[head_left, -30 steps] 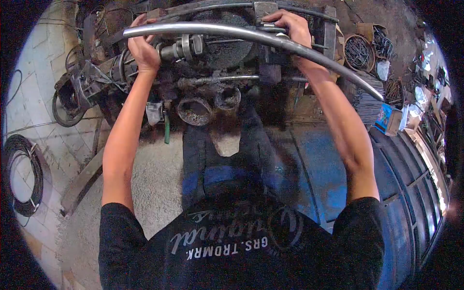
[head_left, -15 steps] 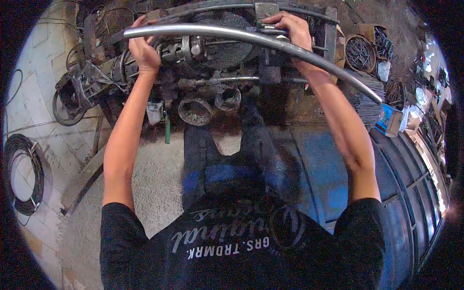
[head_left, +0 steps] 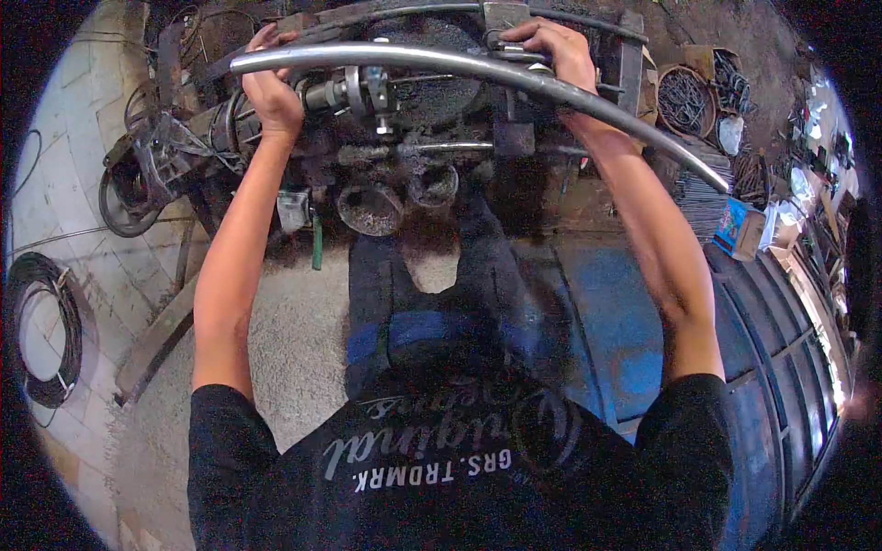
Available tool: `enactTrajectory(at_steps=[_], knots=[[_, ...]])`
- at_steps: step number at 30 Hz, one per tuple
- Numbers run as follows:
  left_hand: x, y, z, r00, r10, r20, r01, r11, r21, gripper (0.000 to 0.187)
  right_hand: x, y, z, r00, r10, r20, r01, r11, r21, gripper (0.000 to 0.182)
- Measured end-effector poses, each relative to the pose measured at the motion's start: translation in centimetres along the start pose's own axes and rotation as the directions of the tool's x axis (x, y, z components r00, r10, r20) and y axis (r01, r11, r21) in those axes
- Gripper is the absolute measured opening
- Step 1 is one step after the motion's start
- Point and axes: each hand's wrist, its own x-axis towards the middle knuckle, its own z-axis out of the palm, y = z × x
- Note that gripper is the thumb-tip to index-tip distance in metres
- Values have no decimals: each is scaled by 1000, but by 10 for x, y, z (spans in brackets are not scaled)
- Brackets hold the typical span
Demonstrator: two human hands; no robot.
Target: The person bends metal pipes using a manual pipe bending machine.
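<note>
In front of both hands, a curved metal bar [head_left: 441, 61] is seen. The left hand [head_left: 273, 99] is partly covered by the bar's left end; its grip cannot be told. Beyond the bar, the right hand's [head_left: 568, 57] fingers are bent close together at a metal fitting [head_left: 516, 54]; whether it is pinched cannot be told.

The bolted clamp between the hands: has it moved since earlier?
Yes: against the dark block, the bolted clamp has turned, its bolt now pointing down in view. Spin direction: cannot tell.
</note>
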Motion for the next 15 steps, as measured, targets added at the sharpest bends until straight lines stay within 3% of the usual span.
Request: enactTrajectory(at_steps=[6, 9, 11, 15], knots=[[2, -8, -2, 1000, 17, 13, -17, 999, -36, 45, 0, -2, 3, 999, 51, -5, -51, 999, 3, 30], [2, -8, -2, 998, 60, 35, -59, 998, -24, 43, 1, 2, 2, 997, -82, 13, 83, 991, -108, 32], [2, -8, -1, 999, 22, 26, -20, 999, -46, 42, 1, -3, 3, 994, 107, 5, -107, 993, 52, 34], [-1, 2, -1, 998, 44, 44, -46, 997, 54, 42, 3, 3, 1, 998, 68, 15, -68, 997, 19, 36]])
